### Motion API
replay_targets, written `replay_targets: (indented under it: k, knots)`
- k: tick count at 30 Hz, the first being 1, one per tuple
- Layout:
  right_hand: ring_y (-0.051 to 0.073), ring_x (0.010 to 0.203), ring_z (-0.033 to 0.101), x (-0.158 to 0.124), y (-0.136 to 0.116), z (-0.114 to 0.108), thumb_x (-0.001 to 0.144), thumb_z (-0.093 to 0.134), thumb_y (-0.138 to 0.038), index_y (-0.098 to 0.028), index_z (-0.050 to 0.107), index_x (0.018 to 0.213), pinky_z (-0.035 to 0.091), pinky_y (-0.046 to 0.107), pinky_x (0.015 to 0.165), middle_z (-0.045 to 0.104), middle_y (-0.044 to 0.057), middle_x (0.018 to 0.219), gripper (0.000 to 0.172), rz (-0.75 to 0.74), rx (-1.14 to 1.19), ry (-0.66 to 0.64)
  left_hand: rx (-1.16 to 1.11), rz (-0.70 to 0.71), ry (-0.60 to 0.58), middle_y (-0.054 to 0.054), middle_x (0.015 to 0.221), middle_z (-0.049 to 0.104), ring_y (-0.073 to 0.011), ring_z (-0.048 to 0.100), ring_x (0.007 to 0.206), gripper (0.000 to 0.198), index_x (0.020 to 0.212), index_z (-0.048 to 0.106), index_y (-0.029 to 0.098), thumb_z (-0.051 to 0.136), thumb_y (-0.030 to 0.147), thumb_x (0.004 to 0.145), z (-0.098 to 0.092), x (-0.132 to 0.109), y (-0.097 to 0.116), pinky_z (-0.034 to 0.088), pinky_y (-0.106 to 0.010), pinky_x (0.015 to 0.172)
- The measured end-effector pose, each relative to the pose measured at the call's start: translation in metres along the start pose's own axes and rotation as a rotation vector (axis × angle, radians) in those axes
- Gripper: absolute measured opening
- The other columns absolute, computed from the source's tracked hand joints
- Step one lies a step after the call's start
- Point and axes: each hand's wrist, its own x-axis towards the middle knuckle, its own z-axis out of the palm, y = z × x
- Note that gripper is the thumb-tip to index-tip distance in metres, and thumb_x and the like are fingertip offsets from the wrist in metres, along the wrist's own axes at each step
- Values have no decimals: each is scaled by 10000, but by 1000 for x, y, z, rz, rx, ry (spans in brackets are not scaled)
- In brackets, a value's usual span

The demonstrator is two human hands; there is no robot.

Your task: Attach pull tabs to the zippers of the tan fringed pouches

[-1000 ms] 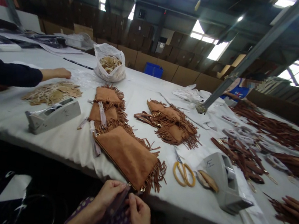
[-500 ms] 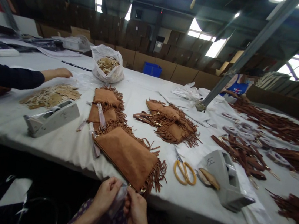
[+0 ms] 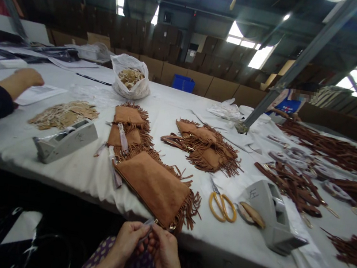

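Observation:
A tan fringed pouch lies at the table's front edge, its zipped side toward me. At its near corner, close to the metal zipper end, my left hand pinches a narrow strip of translucent wrapping. Fingertips of my right hand are closed on the same wrapping, right beside the left. What lies inside the wrapping is hidden by my fingers. Behind this pouch lie two more tan fringed pouches, with wrapped tassel-like strips at their left side.
Yellow-handled scissors and a grey tape dispenser are at right; another dispenser stands left. More fringed pouches, a heap of tan tags and a white bag lie farther back. A co-worker's arm is at left.
My hands have drawn closer together, and the wrapping that hung between them is now gathered narrow at the fingertips. The co-worker's arm has pulled back left, and a white sheet shows there.

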Motion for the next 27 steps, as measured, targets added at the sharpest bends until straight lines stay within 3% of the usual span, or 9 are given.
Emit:
replay_targets:
  k: [5, 7, 9, 11, 14, 18, 23, 27]
  knots:
    - [59, 382, 435, 3, 2, 4, 483, 841, -402, -115, 592, 513, 340, 181, 397, 533, -23, 439, 381, -18, 21, 55, -7, 51, 21, 18, 466, 572, -75, 406, 325, 555, 860, 676, 104, 700, 604, 620, 4, -9, 8, 279, -178, 327]
    - [55, 395, 434, 4, 3, 3, 492, 838, -383, -109, 600, 524, 338, 173, 400, 543, -17, 451, 364, -19, 27, 67, 25, 107, 74, -3, 509, 612, -101, 463, 370, 541, 911, 696, 100, 711, 562, 630, 7, -12, 9, 349, -197, 358]
    - [56, 407, 441, 4, 3, 3, 492, 838, -362, -106, 606, 536, 345, 172, 407, 553, -12, 464, 348, -8, 44, 70, 95, 234, 142, -62, 667, 694, -172, 603, 557, 452, 901, 723, 120, 677, 518, 693, 9, -15, 6, 488, -246, 517]
    - [60, 417, 450, 4, 2, 2, 488, 841, -332, -108, 608, 547, 361, 176, 417, 554, -14, 473, 329, 5, 76, 68, 233, 399, 178, -88, 814, 713, -216, 647, 756, 355, 932, 739, 161, 605, 456, 786, 10, -18, 1, 522, -276, 689]
    - [63, 433, 467, 2, 0, 2, 485, 839, -282, -106, 620, 574, 384, 173, 431, 560, -16, 490, 294, 31, 121, 62, 493, 616, 125, -84, 808, 670, -199, 637, 769, 330, 1087, 699, 208, 473, 340, 887, 5, -24, -8, 513, -264, 706]
    - [65, 464, 504, -2, -5, 3, 508, 823, -257, -113, 621, 592, 426, 167, 473, 561, -25, 510, 263, 67, 183, 10, 728, 817, -14, -90, 825, 612, -168, 615, 741, 425, 1271, 569, 196, 344, 198, 911, -9, -24, -12, 508, -238, 678]
    - [83, 498, 551, -6, -6, 3, 540, 840, -353, -111, 633, 642, 466, 184, 507, 609, 1, 566, 335, 68, 152, -23, 888, 819, -38, -69, 793, 570, -142, 581, 670, 468, 1278, 564, 217, 335, 123, 881, -17, -22, -5, 485, -206, 635]
    - [79, 445, 528, -4, -6, 2, 516, 862, -384, -97, 622, 598, 461, 184, 477, 583, 3, 504, 383, 58, 46, -37, 778, 763, -34, -55, 755, 580, -148, 591, 680, 425, 1215, 621, 245, 365, 158, 887, -13, -27, 5, 486, -207, 642]
